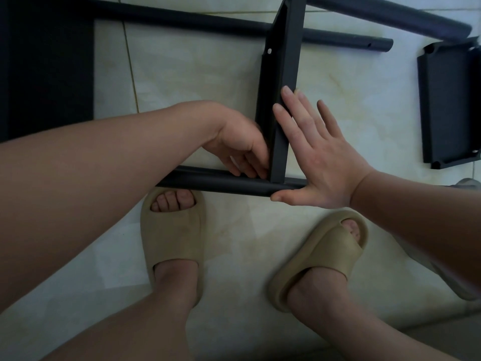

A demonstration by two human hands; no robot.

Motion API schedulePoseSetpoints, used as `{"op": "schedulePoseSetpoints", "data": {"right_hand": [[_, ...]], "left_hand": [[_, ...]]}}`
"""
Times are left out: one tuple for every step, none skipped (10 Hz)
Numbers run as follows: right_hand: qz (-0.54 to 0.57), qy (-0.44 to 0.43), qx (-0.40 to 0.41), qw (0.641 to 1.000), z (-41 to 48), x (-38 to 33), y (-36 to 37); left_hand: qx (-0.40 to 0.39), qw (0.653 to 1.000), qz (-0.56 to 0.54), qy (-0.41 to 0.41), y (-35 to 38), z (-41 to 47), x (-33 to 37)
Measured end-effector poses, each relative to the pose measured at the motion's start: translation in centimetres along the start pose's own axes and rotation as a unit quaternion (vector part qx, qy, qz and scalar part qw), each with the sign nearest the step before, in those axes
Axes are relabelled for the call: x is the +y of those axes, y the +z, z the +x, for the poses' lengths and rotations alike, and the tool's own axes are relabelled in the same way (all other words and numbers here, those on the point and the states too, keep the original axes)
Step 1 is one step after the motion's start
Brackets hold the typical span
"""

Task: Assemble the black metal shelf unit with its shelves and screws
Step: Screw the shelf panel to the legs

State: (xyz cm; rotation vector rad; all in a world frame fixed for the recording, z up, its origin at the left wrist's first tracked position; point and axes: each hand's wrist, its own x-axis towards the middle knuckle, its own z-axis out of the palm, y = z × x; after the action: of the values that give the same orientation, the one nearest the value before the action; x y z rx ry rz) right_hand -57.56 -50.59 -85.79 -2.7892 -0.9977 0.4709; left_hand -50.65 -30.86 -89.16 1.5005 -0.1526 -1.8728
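On pale floor tiles point(197, 74) — black shelf point(284, 74)

- Shelf panel point(282, 82), tubes point(223, 182), spare shelf point(449, 105): black.
- Floor tiles point(195, 71): cream, faintly marbled, yellowish grout noted.
- Slippers point(173, 238): tan.

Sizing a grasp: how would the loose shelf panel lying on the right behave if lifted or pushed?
The shelf panel looks like sheet metal with folded rims, so probably stiff. Lying flat, it should not roll; pushed on the glossy floor tiles it would likely slide.
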Motion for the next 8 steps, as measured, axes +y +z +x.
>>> {"op": "schedulePoseSetpoints", "data": {"right_hand": [[0.002, 0.001, 0.0, 1.0, -0.01, -0.01, -0.04], [0.003, -0.001, 0.003, 1.0, 0.01, -0.01, -0.03], [0.002, -0.001, 0.004, 1.0, 0.03, 0.01, -0.02], [0.004, 0.0, 0.003, 1.0, 0.02, -0.02, -0.01], [0.003, 0.0, -0.002, 1.0, 0.04, -0.01, -0.01], [0.0, 0.001, -0.006, 1.0, 0.0, 0.0, -0.06], [0.002, 0.002, -0.006, 1.0, -0.02, 0.01, -0.07], [0.002, -0.001, 0.001, 1.0, -0.12, 0.0, -0.07]], "left_hand": [[-0.016, 1.0, 0.016, -0.015, 0.11, 0.02, -0.07], [0.0, 1.0, 0.003, 0.0, 0.21, 0.12, -0.01], [0.018, 1.0, -0.001, 0.013, 0.16, 0.3, 0.05], [0.018, 1.0, 0.002, 0.019, 0.1, 0.35, 0.1], [0.013, 1.0, -0.001, 0.024, 0.0, 0.34, 0.09], [0.011, 0.999, -0.006, 0.031, 0.02, 0.23, 0.17], [0.008, 0.999, -0.007, 0.036, 0.05, -0.14, 0.31], [0.038, 0.999, -0.019, 0.027, 0.22, -0.39, 0.29]]}}
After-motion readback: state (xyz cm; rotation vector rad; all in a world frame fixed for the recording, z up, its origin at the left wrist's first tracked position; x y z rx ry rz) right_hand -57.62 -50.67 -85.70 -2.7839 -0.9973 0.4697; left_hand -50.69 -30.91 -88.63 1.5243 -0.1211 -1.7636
